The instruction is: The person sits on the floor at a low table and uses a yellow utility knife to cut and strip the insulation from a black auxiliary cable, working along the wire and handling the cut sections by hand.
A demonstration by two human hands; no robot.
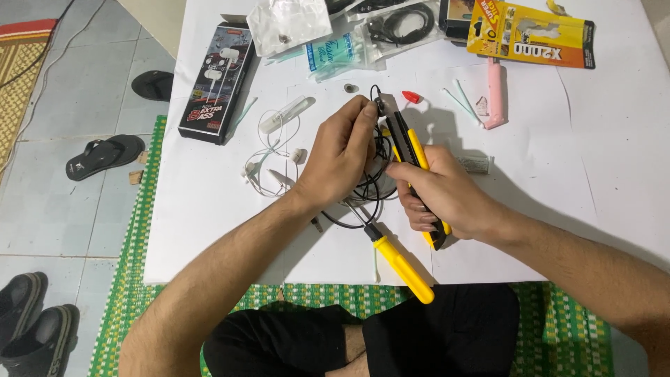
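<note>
So the left hand (342, 157) fingers pinch a black cable (377, 183) at its tip, palm down. Right hand (447, 195) fingers wrap a yellow utility knife (412, 157), its long axis running diagonally, blade end pointing up-left at the pinched cable over the white surface (593, 139).

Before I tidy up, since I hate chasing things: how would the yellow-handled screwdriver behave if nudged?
The screwdriver would probably roll: its handle looks round and lies on smooth white paper. It likely stays stiff, with a metal shaft. Its handle overhangs the paper's near edge, so it could slide off.
</note>
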